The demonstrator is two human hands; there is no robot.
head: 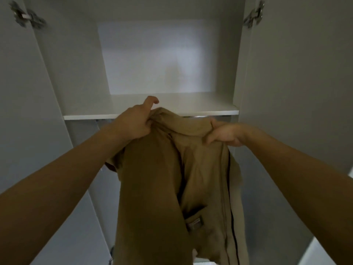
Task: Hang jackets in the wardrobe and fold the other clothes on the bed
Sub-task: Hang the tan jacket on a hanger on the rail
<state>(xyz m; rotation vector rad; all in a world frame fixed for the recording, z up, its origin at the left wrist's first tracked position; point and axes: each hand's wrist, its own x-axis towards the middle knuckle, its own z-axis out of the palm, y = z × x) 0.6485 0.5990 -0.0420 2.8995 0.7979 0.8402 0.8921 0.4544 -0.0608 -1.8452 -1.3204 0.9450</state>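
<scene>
A tan jacket point(162, 178) hangs lengthwise in front of me inside the open white wardrobe point(76, 73). My left hand point(133, 121) grips the bunched collar at its upper left, with the index finger raised toward the shelf. My right hand point(225, 134) holds the collar and shoulder fabric at the upper right, fingers curled over it. A short stretch of metal rail point(198, 116) shows just under the shelf behind the collar. Any hanger is hidden by the fabric.
A white shelf point(191, 108) crosses the wardrobe just above the jacket's top. Both doors stand open, with metal hinges at the upper left point(26, 16) and upper right point(254, 15). The lower compartment runs down behind the jacket.
</scene>
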